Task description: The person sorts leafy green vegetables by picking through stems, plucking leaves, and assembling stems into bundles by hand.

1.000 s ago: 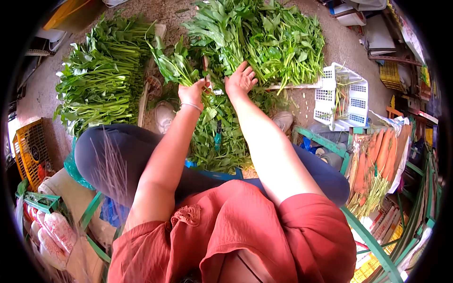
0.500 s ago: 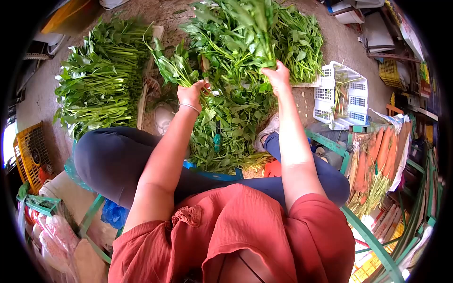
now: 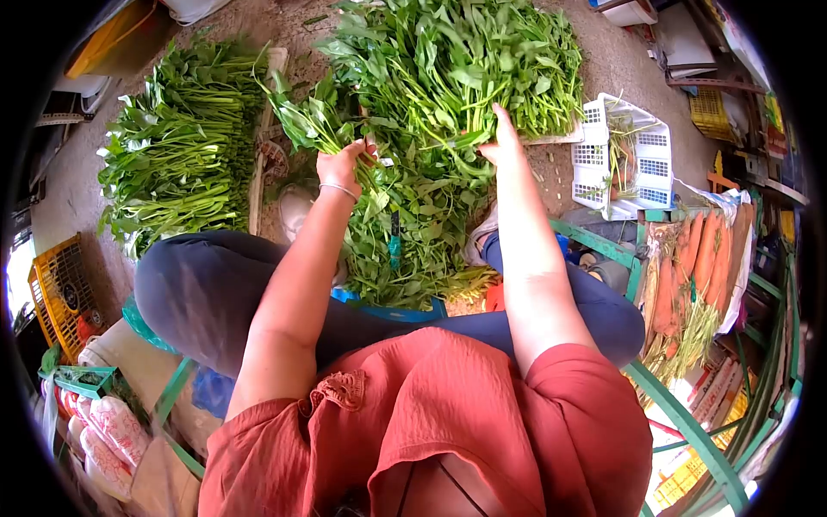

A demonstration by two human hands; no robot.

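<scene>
A small bunch of long-stemmed leafy greens [image 3: 308, 122], like water spinach, is in my left hand [image 3: 341, 165], which is closed round its stems. My right hand [image 3: 505, 142] is at the near edge of a big pile of the same greens [image 3: 465, 60], with thumb and forefinger apart. Its other fingers are partly hidden. Between my legs lies a heap of loose leaves [image 3: 413, 202]. A narrow dark strip with a teal part [image 3: 395, 246] lies on that heap; I cannot tell what it is.
At left, neatly stacked greens [image 3: 185, 146] lie beside a pale board edge [image 3: 259, 172]. A white plastic crate [image 3: 622, 159] with a few stems stands at right. Nearer are carrots [image 3: 689, 267] by a green metal frame [image 3: 680, 422]. A yellow crate [image 3: 65, 289] stands far left.
The upright bunch in my right hand has come down onto the big pile, and that hand has let go. My left hand still holds its bunch, slightly shifted left.
</scene>
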